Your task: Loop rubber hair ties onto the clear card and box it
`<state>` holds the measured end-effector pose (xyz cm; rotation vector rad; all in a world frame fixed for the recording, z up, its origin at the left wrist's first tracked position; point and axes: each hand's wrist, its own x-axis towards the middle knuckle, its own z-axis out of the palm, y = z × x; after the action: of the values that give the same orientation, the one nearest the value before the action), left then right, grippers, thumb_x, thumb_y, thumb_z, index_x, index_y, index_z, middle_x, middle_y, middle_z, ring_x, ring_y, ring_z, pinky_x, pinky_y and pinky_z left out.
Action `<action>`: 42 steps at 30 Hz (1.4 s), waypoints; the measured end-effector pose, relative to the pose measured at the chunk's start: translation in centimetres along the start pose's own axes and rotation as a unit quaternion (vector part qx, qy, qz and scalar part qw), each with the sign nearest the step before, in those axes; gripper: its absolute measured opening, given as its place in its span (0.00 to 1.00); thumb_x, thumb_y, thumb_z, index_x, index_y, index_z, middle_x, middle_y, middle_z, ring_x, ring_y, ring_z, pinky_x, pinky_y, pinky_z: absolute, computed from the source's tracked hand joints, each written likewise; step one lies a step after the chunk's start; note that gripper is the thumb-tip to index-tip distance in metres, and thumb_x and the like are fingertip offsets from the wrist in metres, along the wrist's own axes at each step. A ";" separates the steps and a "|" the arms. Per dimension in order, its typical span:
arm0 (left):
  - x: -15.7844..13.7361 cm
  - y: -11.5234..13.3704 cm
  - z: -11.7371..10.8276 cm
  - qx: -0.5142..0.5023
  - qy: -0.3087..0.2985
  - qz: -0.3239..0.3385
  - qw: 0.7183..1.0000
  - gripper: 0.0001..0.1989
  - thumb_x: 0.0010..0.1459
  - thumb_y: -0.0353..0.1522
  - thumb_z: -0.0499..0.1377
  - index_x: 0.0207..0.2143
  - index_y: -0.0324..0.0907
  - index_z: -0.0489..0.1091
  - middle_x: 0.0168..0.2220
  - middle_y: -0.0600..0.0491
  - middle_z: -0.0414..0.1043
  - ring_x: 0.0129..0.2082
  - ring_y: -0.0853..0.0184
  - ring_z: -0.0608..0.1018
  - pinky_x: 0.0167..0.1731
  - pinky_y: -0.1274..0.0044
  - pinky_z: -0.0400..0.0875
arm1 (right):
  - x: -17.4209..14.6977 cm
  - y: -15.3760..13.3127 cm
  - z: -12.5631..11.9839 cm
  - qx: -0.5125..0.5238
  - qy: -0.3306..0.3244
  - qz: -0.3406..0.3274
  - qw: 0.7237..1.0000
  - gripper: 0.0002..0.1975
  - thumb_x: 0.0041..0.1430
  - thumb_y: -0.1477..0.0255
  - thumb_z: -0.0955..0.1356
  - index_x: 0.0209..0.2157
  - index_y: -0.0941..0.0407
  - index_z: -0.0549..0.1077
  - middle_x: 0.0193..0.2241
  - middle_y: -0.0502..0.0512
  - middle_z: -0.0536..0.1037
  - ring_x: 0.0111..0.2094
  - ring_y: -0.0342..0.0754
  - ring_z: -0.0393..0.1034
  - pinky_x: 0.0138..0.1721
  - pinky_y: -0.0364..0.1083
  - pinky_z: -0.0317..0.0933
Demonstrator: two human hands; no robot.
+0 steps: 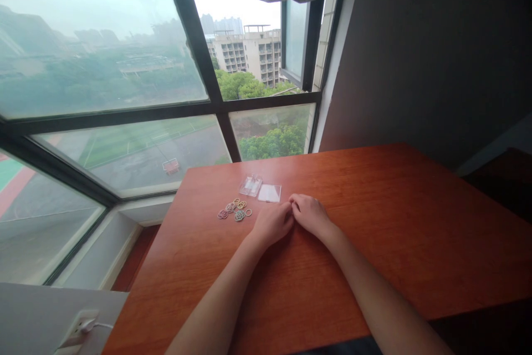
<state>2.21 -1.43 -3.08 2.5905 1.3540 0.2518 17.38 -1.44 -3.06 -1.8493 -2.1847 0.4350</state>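
My left hand (272, 223) and my right hand (310, 213) rest close together over the wooden table, their fingertips meeting. Both are closed with the fingers curled in, and whatever may be between them is hidden. Just left of my left hand lies a loose group of small coloured hair ties (240, 215), pinkish, yellow, pale and greenish. Behind them sits a clear plastic box (250, 185). Beside it, a flat clear square piece (270, 193), perhaps its lid, lies beyond my fingers.
The reddish-brown table (394, 222) reaches to a large framed window (220, 106) at the back and left. A dark grey wall (424, 56) rises at the right. Low at the left, a plug sits in a wall socket (83, 326).
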 end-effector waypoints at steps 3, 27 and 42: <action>0.0 0.0 0.0 0.000 0.005 0.005 1.000 0.10 0.61 0.33 0.50 0.42 0.43 0.68 0.37 0.49 0.76 0.35 0.62 0.77 0.33 0.76 0.64 | 0.0 0.0 0.0 0.000 0.000 -0.002 1.000 0.13 0.64 0.72 0.58 0.41 0.52 0.73 0.41 0.54 0.78 0.42 0.48 0.70 0.38 0.43 0.55; 0.0 0.0 -0.1 -0.002 0.000 0.010 1.000 0.10 0.60 0.32 0.51 0.42 0.43 0.68 0.37 0.49 0.77 0.35 0.62 0.77 0.33 0.76 0.64 | -0.1 -0.1 -0.2 -0.001 0.004 -0.004 1.000 0.13 0.64 0.72 0.58 0.40 0.53 0.73 0.41 0.54 0.78 0.42 0.47 0.70 0.38 0.43 0.55; 0.0 0.0 -0.1 -0.004 0.002 0.007 1.000 0.10 0.60 0.32 0.50 0.41 0.43 0.68 0.37 0.49 0.76 0.35 0.62 0.77 0.33 0.76 0.64 | -0.1 -0.1 -0.1 0.001 0.003 -0.003 1.000 0.13 0.64 0.72 0.58 0.41 0.52 0.73 0.40 0.55 0.78 0.42 0.48 0.70 0.39 0.43 0.56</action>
<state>2.14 -1.44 -3.00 2.5946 1.3341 0.2651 17.33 -1.50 -2.97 -1.8400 -2.1839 0.4300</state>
